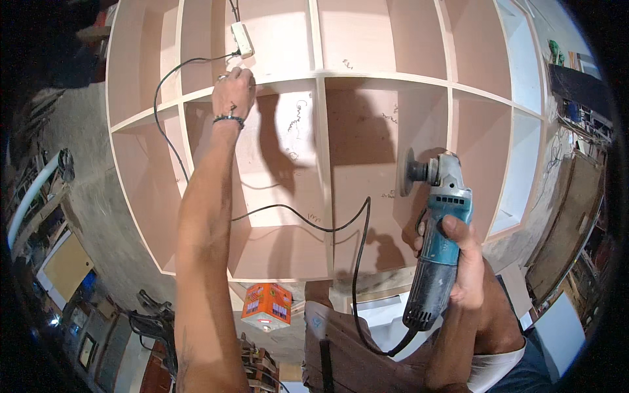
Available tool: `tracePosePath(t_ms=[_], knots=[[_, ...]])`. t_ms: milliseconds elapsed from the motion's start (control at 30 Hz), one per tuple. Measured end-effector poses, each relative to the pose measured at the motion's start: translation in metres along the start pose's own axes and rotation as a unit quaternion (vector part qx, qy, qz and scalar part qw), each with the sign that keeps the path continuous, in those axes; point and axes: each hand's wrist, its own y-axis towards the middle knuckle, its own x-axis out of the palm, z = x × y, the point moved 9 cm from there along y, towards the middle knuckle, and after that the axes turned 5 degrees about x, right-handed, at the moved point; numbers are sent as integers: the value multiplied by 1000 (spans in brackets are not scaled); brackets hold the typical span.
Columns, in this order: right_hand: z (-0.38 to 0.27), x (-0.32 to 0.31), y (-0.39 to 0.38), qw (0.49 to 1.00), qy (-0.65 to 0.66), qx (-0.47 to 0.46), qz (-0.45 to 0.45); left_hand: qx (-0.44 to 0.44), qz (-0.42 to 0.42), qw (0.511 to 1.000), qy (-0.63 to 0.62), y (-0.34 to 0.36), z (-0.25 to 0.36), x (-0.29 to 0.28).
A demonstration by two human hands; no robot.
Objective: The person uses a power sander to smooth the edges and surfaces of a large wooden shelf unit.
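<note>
A teal and black angle grinder [438, 252] is gripped in my right hand [466, 262], thumb across its body. Its round disc [406, 173], seen nearly edge-on, stands over the lower right-centre compartment of a large pinkish wooden shelf unit [367, 80]. I cannot tell whether the disc touches the wood. My left hand [234, 95], with a ring and a dark bracelet, is bent over the divider rail in the upper left. Its fingers curl over the rail and the fingertips are hidden. Just beyond it is a white power strip [242, 40] with cords plugged in.
The grinder's black cord [357, 262] drops near my leg, and a cord [282, 205] crosses the lower compartments. An orange box [267, 305] stands by the unit's near edge. Wood scraps lie at the right, with a light board [65, 270] on the left.
</note>
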Motion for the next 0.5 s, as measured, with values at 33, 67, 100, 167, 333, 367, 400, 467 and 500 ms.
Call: tracePosePath(t_ms=[33,67,100,167,333,367,400,467,500], knots=[[-1,2,0,1000,-2,-1,-1,-20,-73,997,0,-2,-12,9],[-1,2,0,1000,-4,2,11,-27,-90,996,-6,-4,-18,12],[-1,3,1,1000,-9,6,25,-32,-90,995,-8,-6,-21,11],[0,8,10,1000,-19,11,20,11,-64,998,-18,-7,-19,8],[-23,55,28,996,-90,8,1,-178,186,960,112,-41,-125,-29],[-29,67,34,996,-94,5,0,-257,173,939,153,-51,-161,-31],[-38,82,44,989,-147,-11,-5,-335,157,909,193,-63,-190,-31],[-58,113,62,972,-235,-26,9,-365,73,917,142,-56,-210,-19],[-67,125,80,971,-239,-23,10,-388,-10,916,104,-55,-224,-10]])
